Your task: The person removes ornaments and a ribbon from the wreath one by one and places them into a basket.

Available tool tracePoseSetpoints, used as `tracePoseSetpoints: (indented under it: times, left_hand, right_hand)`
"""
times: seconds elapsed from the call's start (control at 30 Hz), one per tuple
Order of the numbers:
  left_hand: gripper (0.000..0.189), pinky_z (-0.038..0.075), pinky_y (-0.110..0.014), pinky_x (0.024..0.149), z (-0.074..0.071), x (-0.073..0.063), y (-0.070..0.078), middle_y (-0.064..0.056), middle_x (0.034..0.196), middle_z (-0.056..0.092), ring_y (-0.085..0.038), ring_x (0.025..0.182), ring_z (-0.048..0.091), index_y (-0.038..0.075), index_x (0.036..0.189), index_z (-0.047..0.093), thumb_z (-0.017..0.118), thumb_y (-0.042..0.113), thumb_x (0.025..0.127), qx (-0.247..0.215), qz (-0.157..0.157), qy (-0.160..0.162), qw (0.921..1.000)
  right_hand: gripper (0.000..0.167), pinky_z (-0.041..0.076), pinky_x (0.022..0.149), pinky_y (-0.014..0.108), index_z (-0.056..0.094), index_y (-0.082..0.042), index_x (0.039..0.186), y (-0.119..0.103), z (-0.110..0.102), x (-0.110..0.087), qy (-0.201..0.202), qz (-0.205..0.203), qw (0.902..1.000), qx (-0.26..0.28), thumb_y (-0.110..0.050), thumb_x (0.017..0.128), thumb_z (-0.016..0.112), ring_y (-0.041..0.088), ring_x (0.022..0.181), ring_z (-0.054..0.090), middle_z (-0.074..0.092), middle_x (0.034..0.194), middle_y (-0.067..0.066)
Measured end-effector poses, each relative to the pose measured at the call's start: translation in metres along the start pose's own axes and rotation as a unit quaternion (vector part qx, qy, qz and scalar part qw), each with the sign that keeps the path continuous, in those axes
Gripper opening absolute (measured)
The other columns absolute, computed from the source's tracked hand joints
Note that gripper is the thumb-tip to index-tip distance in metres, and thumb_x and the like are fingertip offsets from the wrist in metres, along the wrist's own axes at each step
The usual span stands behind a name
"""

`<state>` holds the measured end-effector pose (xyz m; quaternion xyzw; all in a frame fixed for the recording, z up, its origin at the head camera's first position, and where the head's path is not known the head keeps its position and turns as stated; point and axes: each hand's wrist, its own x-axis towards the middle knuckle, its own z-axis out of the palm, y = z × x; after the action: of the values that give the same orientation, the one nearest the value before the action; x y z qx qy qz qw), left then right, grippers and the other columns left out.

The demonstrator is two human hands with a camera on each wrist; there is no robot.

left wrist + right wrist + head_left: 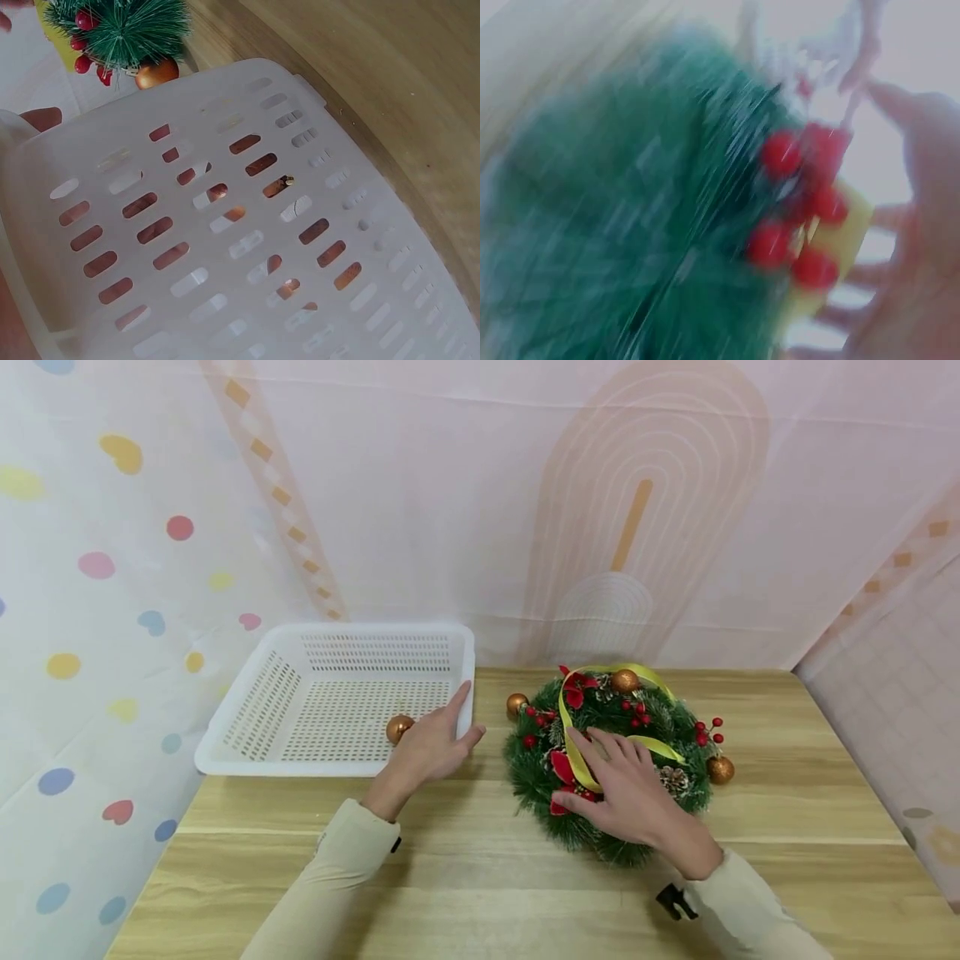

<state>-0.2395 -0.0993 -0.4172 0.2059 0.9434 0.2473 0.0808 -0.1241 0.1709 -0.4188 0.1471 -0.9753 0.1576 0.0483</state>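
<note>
In the head view, my left hand (pixel 435 743) is over the right front corner of a white perforated plastic basket (pixel 255 714), index finger extended along the rim and thumb apart. A copper-coloured ornament ball (pixel 400 729) lies inside, beside that hand. Pinkish and copper patches show through the slotted wall (pixel 247 217) in the left wrist view. My right hand (pixel 637 793) spreads its fingers over a green Christmas wreath (pixel 558 827), by a loose yellow ribbon (pixel 576 760). Whether it touches the ribbon cannot be told. The right wrist view is blurred, showing red berries (pixel 780 154) beside the fingers.
The wreath carries red flowers (pixel 574 689), pine cones (pixel 672 781) and copper balls (pixel 721 769) at its edge. Both basket and wreath rest on a wood-grain table (pixel 480 893), basket to the left. A patterned cloth (pixel 420 510) hangs behind the table.
</note>
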Motion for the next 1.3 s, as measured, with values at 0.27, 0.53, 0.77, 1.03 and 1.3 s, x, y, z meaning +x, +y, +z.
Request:
tracePoseSetpoints:
  times: [0.27, 0.53, 0.77, 1.03, 1.3]
  left_hand:
    - [0.074, 0.039, -0.055, 0.107, -0.001, 0.000, 0.001, -0.018, 0.150, 0.046, -0.039, 0.135, 0.045, 0.024, 0.161, 0.009, 0.047, 0.046, 0.101, -0.013, -0.006, -0.004, 0.9999]
    - [0.074, 0.041, -0.055, 0.105, -0.001, 0.000, 0.000, -0.020, 0.145, 0.050, -0.040, 0.132, 0.049, 0.023, 0.161, 0.011, 0.046, 0.049, 0.101, -0.006, 0.001, 0.004, 1.0000]
    - [0.074, 0.042, -0.055, 0.104, -0.001, 0.000, 0.001, -0.021, 0.144, 0.051, -0.040, 0.131, 0.050, 0.022, 0.161, 0.011, 0.047, 0.047, 0.101, -0.007, 0.002, 0.008, 0.9999]
    - [0.074, 0.039, -0.055, 0.107, -0.004, 0.008, -0.004, -0.018, 0.149, 0.047, -0.039, 0.135, 0.046, 0.022, 0.161, 0.010, 0.047, 0.047, 0.101, -0.014, 0.017, -0.005, 0.9998]
    - [0.074, 0.040, -0.054, 0.107, -0.005, 0.019, -0.012, -0.017, 0.149, 0.047, -0.038, 0.135, 0.046, 0.023, 0.161, 0.011, 0.048, 0.047, 0.101, -0.016, 0.035, -0.007, 0.9992]
  right_hand:
    - [0.094, 0.025, 0.106, 0.072, 0.016, -0.016, 0.160, -0.030, 0.012, 0.039, -0.023, 0.179, 0.9827, 0.040, -0.068, 0.091, 0.053, 0.055, 0.136, 0.032, 0.028, 0.155, 0.028]
    - [0.096, 0.032, 0.099, 0.075, 0.005, -0.018, 0.161, -0.039, 0.033, 0.059, -0.040, 0.265, 0.9629, 0.031, -0.072, 0.092, 0.045, 0.057, 0.115, 0.052, 0.037, 0.147, 0.033]
    - [0.094, 0.044, 0.085, 0.069, 0.007, -0.016, 0.161, -0.036, 0.042, 0.057, -0.032, 0.266, 0.9634, 0.015, -0.068, 0.093, 0.047, 0.045, 0.081, 0.062, 0.047, 0.139, 0.032]
    - [0.092, 0.042, 0.047, 0.042, 0.008, -0.019, 0.161, -0.032, 0.045, 0.053, -0.019, 0.248, 0.9685, 0.004, -0.066, 0.094, 0.049, 0.023, 0.045, 0.047, 0.050, 0.140, 0.027]
    - [0.090, 0.037, 0.042, 0.034, 0.011, -0.022, 0.161, -0.025, 0.046, 0.047, -0.018, 0.219, 0.9754, -0.023, -0.066, 0.093, 0.052, 0.018, 0.043, 0.045, 0.054, 0.134, 0.025]
